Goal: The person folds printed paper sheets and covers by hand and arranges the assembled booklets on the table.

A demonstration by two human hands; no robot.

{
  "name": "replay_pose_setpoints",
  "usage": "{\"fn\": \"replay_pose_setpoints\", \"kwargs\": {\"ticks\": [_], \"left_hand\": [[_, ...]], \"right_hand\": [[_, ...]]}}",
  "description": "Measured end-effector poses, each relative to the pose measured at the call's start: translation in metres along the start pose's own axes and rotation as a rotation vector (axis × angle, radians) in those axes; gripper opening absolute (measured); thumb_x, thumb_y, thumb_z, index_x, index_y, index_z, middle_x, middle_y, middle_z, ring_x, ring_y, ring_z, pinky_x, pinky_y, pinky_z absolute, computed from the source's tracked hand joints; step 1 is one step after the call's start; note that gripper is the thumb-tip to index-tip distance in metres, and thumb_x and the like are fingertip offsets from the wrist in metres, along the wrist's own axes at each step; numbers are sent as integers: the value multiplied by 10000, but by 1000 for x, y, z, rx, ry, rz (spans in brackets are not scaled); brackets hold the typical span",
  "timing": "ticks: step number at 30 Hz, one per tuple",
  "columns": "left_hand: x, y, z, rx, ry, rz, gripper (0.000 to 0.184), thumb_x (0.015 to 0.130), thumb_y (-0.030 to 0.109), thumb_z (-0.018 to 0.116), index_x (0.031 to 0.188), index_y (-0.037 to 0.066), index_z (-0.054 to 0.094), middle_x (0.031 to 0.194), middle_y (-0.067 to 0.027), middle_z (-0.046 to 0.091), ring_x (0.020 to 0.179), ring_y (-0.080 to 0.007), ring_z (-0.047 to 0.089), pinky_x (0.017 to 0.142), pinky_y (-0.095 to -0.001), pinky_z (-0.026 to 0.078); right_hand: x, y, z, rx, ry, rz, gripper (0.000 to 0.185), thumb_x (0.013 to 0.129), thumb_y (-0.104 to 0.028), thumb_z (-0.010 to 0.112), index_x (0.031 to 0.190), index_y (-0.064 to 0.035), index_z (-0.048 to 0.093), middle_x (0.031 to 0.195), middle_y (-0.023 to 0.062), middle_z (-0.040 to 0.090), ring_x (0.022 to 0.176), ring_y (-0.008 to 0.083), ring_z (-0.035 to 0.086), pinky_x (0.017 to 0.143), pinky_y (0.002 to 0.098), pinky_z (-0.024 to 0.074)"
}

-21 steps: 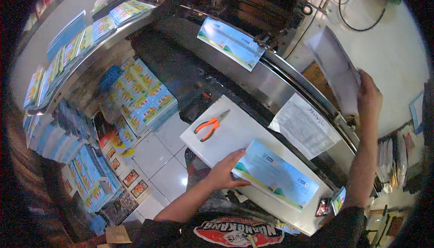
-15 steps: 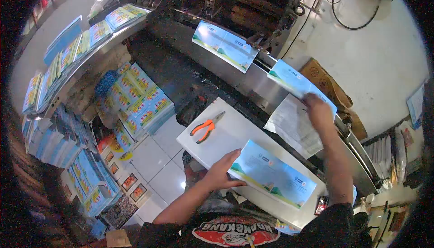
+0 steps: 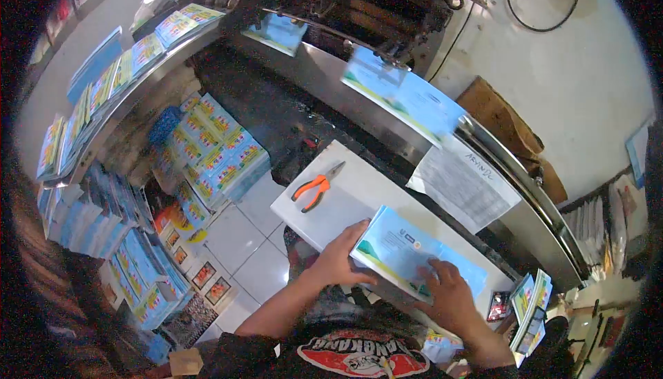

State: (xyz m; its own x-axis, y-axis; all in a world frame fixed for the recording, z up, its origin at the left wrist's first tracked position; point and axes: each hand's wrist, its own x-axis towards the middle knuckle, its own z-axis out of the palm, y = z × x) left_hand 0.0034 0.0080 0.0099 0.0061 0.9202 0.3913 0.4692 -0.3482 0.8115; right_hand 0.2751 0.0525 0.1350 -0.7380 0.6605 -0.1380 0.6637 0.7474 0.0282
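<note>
A stack of light-blue printed sheets (image 3: 394, 241) lies on the white board in front of me. My left hand (image 3: 340, 258) grips its left end, with the thumb along the near side and the fingers by the far corner. Over the stack's near right part is my right hand (image 3: 445, 292); its fingers are apart and bent, with the tips on the top sheet. Orange-handled pliers (image 3: 315, 189) rest on the board, left of the stack. Two more printed sheets stand on the machine's metal rail: a long one (image 3: 421, 106) and a blurred one (image 3: 273, 35) farther left.
The white board (image 3: 293, 207) lies before the dark machine (image 3: 387, 6). A handwritten paper (image 3: 469, 189) hangs at the rail (image 3: 545, 203). Printed stacks (image 3: 221, 151) cover part of the floor, and more line the left shelf (image 3: 145, 64). Cardboard (image 3: 501, 116) leans behind the rail.
My right hand has come away from the sheet on the rail and down onto the stack. Both sheets on the rail have shifted left. My left hand stays at the stack's left end.
</note>
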Motion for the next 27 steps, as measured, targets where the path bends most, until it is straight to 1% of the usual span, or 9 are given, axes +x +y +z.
{"fn": "replay_pose_setpoints", "kwargs": {"ticks": [2,4,7,9,13,15,19,22,27], "left_hand": [[0,-4,1,4,3,20,1031,688,462,821,1445,-3,298,1430,-253,391,1301,-407,427,1082,-443,366],[-3,-13,7,28,10,30,1023,695,461,816,1446,-3,299,1433,-254,387,1304,-405,424,1085,-441,364],[-1,-10,5,54,9,25,1005,709,457,806,1446,-3,301,1440,-255,380,1310,-401,419,1089,-439,360],[-1,-10,4,57,4,12,996,716,454,801,1446,-4,301,1444,-254,376,1312,-399,417,1091,-438,358],[-2,-17,8,76,-15,14,980,739,448,784,1458,10,283,1449,-250,371,1315,-397,414,1093,-437,357],[1,-18,7,70,-23,26,977,745,447,780,1462,14,276,1449,-250,371,1316,-398,412,1093,-437,356],[1,-22,10,42,-5,59,971,757,459,769,1464,19,271,1445,-247,375,1321,-397,408,1093,-439,357],[3,-19,5,25,-20,35,961,760,474,762,1457,16,285,1442,-247,379,1321,-397,407,1094,-441,357],[0,-10,5,58,-25,-15,963,753,503,760,1447,12,308,1438,-248,382,1321,-398,406,1093,-443,355]], "right_hand": [[1,27,-14,405,-107,-87,632,769,-334,740,1298,-62,526,1299,183,538,1193,354,525,997,452,441],[12,31,-68,492,-182,138,338,823,-211,659,1127,-65,636,951,187,678,886,367,666,837,439,530],[39,71,-97,179,42,272,241,807,-120,595,1030,-53,660,805,233,638,788,412,633,699,461,497],[63,129,-107,50,96,426,316,809,-148,614,1115,-73,629,942,250,651,842,430,638,740,489,520],[125,153,-154,-44,915,267,407,844,-71,559,1244,-138,598,1138,157,652,1018,370,633,865,451,515],[163,155,-152,-245,948,248,460,855,-70,557,1303,-170,562,1299,97,585,1121,324,596,898,423,515],[217,154,-78,-278,533,289,346,945,-199,474,1273,-179,586,1254,116,596,1072,304,609,856,412,534],[209,124,-31,-216,569,125,455,808,-42,574,1250,-148,594,1217,97,597,1064,313,595,844,430,529],[146,95,-9,60,193,145,418,798,-235,681,1179,-95,582,1136,150,593,1025,348,590,754,447,518]]}}
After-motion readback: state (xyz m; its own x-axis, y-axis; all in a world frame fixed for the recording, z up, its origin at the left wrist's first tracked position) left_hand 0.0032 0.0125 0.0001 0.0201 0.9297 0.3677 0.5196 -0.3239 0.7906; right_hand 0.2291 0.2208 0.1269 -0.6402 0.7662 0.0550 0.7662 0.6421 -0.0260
